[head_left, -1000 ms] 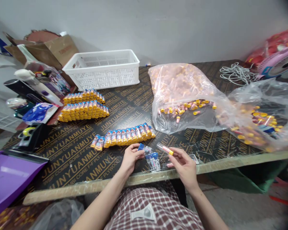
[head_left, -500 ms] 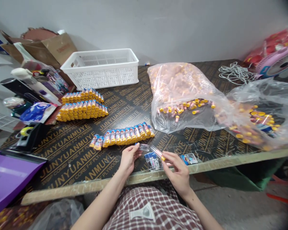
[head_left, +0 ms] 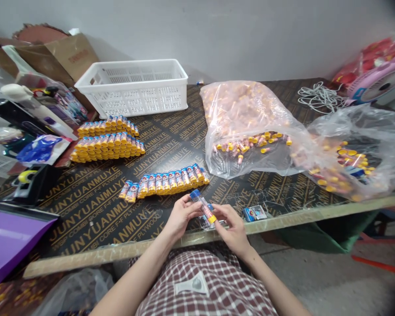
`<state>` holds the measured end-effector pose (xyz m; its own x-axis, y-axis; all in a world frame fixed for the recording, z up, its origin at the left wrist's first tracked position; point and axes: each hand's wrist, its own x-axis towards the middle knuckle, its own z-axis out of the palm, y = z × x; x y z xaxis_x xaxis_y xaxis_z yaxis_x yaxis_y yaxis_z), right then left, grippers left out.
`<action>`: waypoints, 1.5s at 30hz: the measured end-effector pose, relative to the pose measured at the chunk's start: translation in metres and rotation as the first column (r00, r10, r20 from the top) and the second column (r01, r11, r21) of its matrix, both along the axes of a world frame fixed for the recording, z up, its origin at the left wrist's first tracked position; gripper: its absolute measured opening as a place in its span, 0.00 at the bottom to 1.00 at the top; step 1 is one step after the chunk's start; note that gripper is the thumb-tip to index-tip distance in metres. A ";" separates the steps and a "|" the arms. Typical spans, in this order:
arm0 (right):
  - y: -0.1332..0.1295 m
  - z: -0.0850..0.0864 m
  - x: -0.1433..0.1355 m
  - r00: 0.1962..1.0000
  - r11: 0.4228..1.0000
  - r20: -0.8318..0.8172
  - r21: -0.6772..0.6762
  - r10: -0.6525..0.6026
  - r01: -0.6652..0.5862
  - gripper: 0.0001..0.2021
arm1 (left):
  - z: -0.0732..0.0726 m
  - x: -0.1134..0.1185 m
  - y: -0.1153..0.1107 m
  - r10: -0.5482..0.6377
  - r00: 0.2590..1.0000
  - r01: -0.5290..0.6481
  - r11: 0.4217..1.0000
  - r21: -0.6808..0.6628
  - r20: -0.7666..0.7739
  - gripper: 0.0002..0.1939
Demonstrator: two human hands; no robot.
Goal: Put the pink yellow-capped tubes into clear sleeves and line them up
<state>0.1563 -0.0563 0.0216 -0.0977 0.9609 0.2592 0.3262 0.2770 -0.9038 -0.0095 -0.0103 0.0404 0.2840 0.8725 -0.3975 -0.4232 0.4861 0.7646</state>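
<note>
In front of the white basket [head_left: 141, 100], a clear tube [head_left: 203, 206] and the right hand [head_left: 233, 226] partly hide small packets [head_left: 203, 224] whose print is too small to read. Just right of the basket, a tiny object [head_left: 200, 83] cannot be identified. The view's edge cuts off a pink fan [head_left: 378, 83] far to the basket's right and a purple dustpan [head_left: 13, 243] to its front left.

The hands, the left hand [head_left: 181, 217] and the right hand [head_left: 233, 228], are bare, and so are both forearms [head_left: 141, 268], right down to the lower edge of the view. Over the lap lies a checked garment [head_left: 230, 287], dark maroon-brown crossed by thin white lines in small squares. On its front sits a pale patch [head_left: 192, 285], narrow in the middle and flaring at its ends, with a greyer rounded shape at one side; it may be a print, as the detail is blurred.
</note>
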 end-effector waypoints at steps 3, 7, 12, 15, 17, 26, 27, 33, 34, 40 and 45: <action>0.005 0.003 0.002 0.997 0.997 0.077 0.069 -0.031 0.025 0.30 | 0.004 0.002 -0.004 -0.107 0.994 0.107 0.994 -0.003 -0.018 0.19; 0.009 0.006 0.002 0.994 0.991 0.007 0.076 0.112 -0.112 0.40 | 0.006 0.005 -0.010 -0.193 0.980 0.192 0.981 -0.025 -0.037 0.19; 0.008 0.004 0.004 0.968 0.969 -0.042 -0.001 0.248 -0.249 0.41 | 0.004 0.006 -0.015 -0.262 0.965 0.260 0.964 -0.054 -0.031 0.20; 0.006 0.002 0.004 0.970 0.972 -0.074 -0.004 0.233 -0.234 0.40 | 0.002 0.007 -0.017 -0.271 0.962 0.269 0.962 -0.051 -0.035 0.19; 0.006 0.001 0.002 0.968 0.974 -0.111 0.003 0.226 -0.228 0.40 | 0.001 0.007 -0.017 -0.266 0.963 0.264 0.963 -0.055 -0.036 0.19; 0.006 0.002 -0.001 0.958 0.975 -0.183 0.036 0.220 -0.217 0.41 | 0.003 0.008 -0.018 -0.246 0.969 0.244 0.968 -0.054 -0.035 0.17; 0.006 0.002 0.000 0.959 0.976 -0.181 0.037 0.217 -0.214 0.40 | 0.003 0.008 -0.018 -0.248 0.968 0.246 0.968 -0.052 -0.032 0.17; 0.006 0.001 -0.003 0.962 0.978 -0.173 0.033 0.210 -0.207 0.39 | 0.003 0.009 -0.018 -0.228 0.973 0.227 0.972 -0.056 -0.017 0.17; 0.007 0.001 -0.005 0.961 0.977 -0.176 0.027 0.214 -0.213 0.39 | 0.004 0.010 -0.019 -0.217 0.976 0.216 0.975 -0.057 -0.020 0.17; 0.018 0.006 -0.001 0.967 0.966 -0.044 -0.043 0.251 -0.253 0.40 | 0.006 -0.019 -0.012 -0.084 0.980 0.085 0.996 -0.005 -0.180 0.18; 0.031 0.001 0.036 0.998 0.993 0.068 -0.122 0.005 0.004 0.34 | 0.017 -0.108 0.006 0.348 0.736 -0.240 0.936 0.257 -0.581 0.17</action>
